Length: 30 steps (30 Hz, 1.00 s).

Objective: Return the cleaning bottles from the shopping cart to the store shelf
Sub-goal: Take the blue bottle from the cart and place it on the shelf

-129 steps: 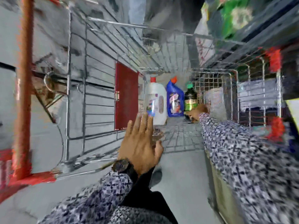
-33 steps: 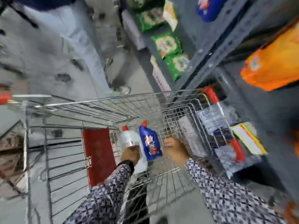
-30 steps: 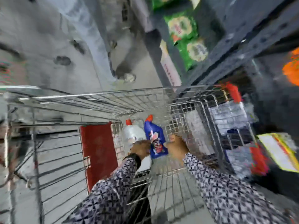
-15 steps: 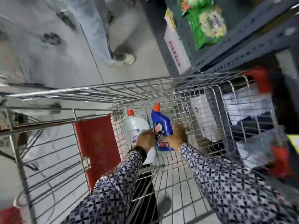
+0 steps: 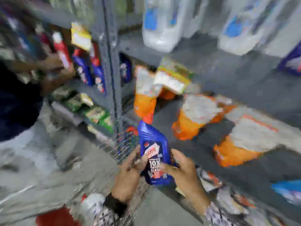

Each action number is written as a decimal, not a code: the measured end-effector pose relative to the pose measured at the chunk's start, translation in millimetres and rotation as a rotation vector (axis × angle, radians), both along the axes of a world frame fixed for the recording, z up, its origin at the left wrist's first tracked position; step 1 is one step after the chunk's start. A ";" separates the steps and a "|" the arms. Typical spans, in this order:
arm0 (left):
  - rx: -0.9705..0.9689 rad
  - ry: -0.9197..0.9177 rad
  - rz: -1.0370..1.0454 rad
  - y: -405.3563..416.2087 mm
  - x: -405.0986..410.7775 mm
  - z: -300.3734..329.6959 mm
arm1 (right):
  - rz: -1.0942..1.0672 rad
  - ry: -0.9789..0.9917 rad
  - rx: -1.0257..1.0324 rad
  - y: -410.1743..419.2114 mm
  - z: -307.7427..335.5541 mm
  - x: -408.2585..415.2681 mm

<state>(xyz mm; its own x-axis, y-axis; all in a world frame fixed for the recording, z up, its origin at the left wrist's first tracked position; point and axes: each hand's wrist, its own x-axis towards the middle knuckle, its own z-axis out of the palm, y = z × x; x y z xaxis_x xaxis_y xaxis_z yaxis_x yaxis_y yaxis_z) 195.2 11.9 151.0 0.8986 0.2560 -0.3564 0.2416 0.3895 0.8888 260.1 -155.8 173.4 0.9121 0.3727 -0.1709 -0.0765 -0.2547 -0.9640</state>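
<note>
The view is blurred by motion. A blue cleaning bottle (image 5: 154, 150) with a red cap and a red-and-white label is held upright in front of the grey store shelf (image 5: 219, 75). My left hand (image 5: 128, 173) grips its left side and my right hand (image 5: 182, 175) grips its right side. Below them, the wire shopping cart (image 5: 125, 147) shows only in part. A white bottle (image 5: 92, 204) with a red cap lies low in the cart, beside my left wrist.
Orange-and-white packs (image 5: 193, 118) lie on the shelf behind the blue bottle, and large white jugs (image 5: 160, 25) stand on the shelf above. Blue bottles (image 5: 97, 74) stand in the left bay. Another person (image 5: 19, 88) reaches into that left shelf.
Both hands have lifted the blue bottle out of the cart and up toward the shelf. The view has swung from the cart to the shelving. The white bottle stays in the cart.
</note>
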 end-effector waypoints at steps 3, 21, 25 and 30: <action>0.093 -0.257 -0.134 -77.4 7.5 98.4 | -0.209 -0.192 0.145 -86.0 89.4 -32.9; 0.203 -0.834 -0.519 -265.5 -37.5 292.5 | -0.517 -0.692 0.363 -283.0 254.8 -141.3; 0.244 -0.810 -0.505 -253.1 6.9 296.3 | -0.531 -0.691 0.294 -266.8 260.3 -95.5; 0.410 -0.706 -0.394 -245.9 127.2 304.8 | -0.622 -0.659 0.001 -239.5 269.5 39.7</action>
<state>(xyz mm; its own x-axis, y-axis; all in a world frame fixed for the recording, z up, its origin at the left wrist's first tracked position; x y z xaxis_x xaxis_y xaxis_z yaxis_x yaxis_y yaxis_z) 322.4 -234.0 455.8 0.9230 -0.1309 0.3617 -0.3631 0.0138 0.9316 299.8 -395.3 442.9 0.8618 -0.2200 0.4572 0.3674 -0.3507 -0.8614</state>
